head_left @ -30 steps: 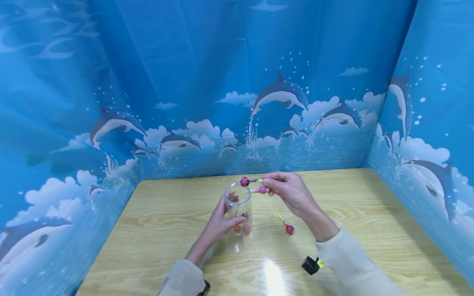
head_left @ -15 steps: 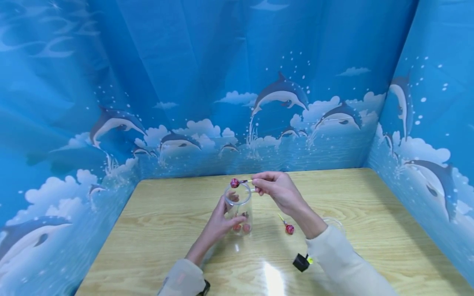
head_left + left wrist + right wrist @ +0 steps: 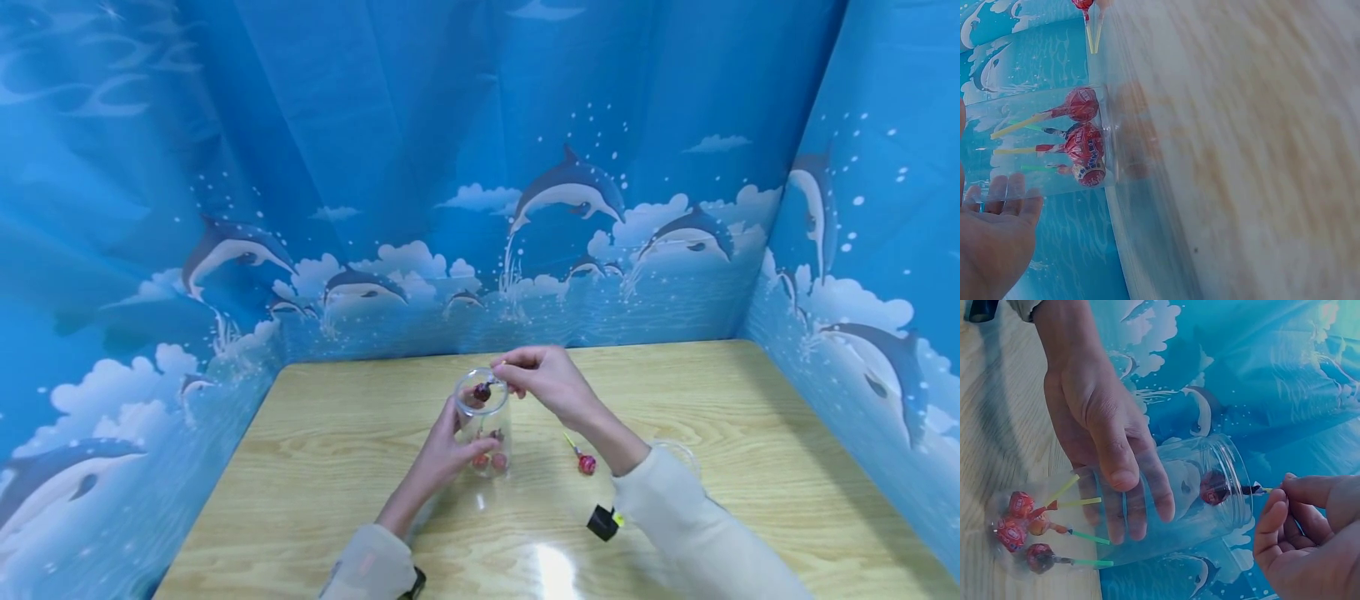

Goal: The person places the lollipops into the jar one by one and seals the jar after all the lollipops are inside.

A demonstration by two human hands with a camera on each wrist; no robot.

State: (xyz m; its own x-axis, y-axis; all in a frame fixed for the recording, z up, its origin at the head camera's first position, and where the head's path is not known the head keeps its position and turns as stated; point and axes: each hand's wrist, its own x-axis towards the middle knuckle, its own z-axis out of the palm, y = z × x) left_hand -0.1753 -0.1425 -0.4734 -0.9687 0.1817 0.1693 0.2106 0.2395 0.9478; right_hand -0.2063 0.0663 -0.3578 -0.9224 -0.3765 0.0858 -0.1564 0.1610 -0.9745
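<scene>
Upright on the table stands a clear plastic jar (image 3: 501,425), its mouth uncovered. My left hand (image 3: 442,454) holds it round the side, thumb in front and fingers behind. Several wrapped lollipops (image 3: 1011,534) lie at its bottom, red or dark, with yellow and green sticks. At the rim, my right hand (image 3: 551,387) pinches the stick end of a dark red lollipop (image 3: 1214,487) between thumb and forefinger. The head of that lollipop is just inside the mouth. What the other right fingers hold, if anything, is hidden.
A red lollipop (image 3: 586,463) with a yellow stick lies on the wooden table (image 3: 315,467) right of the jar. A clear round lid (image 3: 678,450) is partly covered by the right sleeve. Blue dolphin-print curtains (image 3: 420,167) surround the table's back and sides.
My right hand has moved left, bringing the lollipop from over the rim down into the jar's mouth. A second lollipop, seen under that hand earlier, is now out of sight. The left hand stays put.
</scene>
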